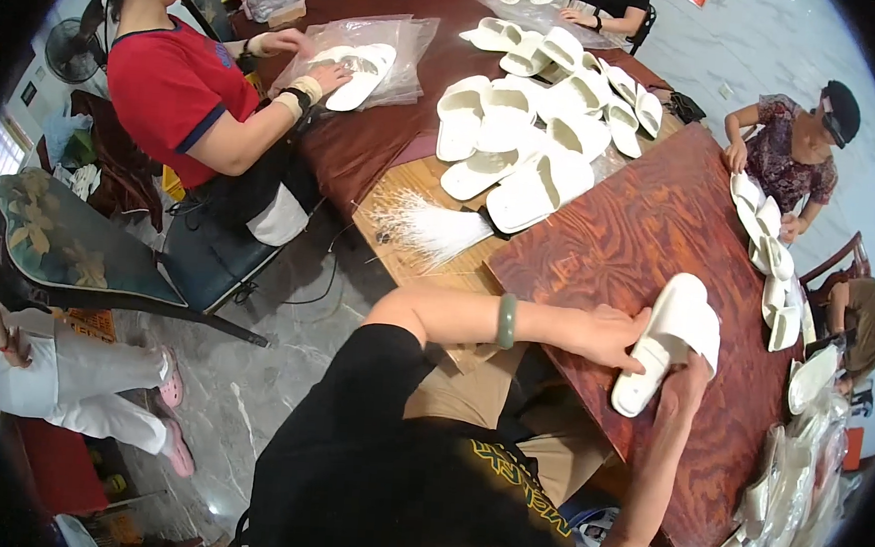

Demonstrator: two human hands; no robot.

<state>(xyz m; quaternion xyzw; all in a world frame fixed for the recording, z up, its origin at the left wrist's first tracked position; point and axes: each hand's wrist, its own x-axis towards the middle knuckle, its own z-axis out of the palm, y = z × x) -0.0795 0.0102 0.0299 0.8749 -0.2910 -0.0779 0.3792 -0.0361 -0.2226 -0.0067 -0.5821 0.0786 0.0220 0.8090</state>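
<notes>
A white slide slipper [639, 388] lies tilted on the reddish-brown wooden table in front of me, its broad strap towards the right; I cannot tell whether a second one is tucked against it. My left hand [609, 336] grips its left edge, thumb and fingers apart around the side of the sole. From the near right, my right hand [686, 384] holds it by the strap opening, with the fingertips partly hidden there. Left of the table board, a heap of white slippers [538, 184] covers the neighbouring table, next to a bundle of thin white ties [430, 231].
A person in red [183, 87] handles a slipper and clear bags at the far left. Across the board, another person [790, 155] touches a row of slippers [761, 228]. Bagged slippers [796, 476] line the right edge. An empty chair [89, 242] stands left.
</notes>
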